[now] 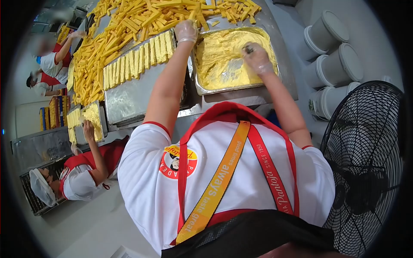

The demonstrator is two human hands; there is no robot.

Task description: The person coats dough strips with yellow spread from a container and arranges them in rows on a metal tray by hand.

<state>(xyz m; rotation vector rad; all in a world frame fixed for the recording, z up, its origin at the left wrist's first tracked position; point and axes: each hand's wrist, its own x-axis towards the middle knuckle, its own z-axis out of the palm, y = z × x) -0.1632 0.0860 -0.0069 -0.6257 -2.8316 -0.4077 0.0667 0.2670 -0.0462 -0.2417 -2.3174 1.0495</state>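
Observation:
My left hand (186, 31), in a clear glove, is at the near edge of a heap of yellow baked sticks (129, 26). Its fingers close around one yellow stick (199, 16). Below and left of it, a metal baking sheet (133, 103) carries a row of cream-coated sticks (137, 62). My right hand (258, 59), also gloved, is closed on a small dark tool (248, 49) over a shallow metal tray (198, 86) of yellow cream (219, 47). Most of that tool is hidden by the hand. Bare metal shows through the cream beside it.
A large black fan (363, 172) stands close on my right. Several white buckets (329, 64) are stacked beyond the table's right edge. At left, a co-worker (86, 176) bends over another cream tray (92, 122). Two more people (53, 62) work farther along the table.

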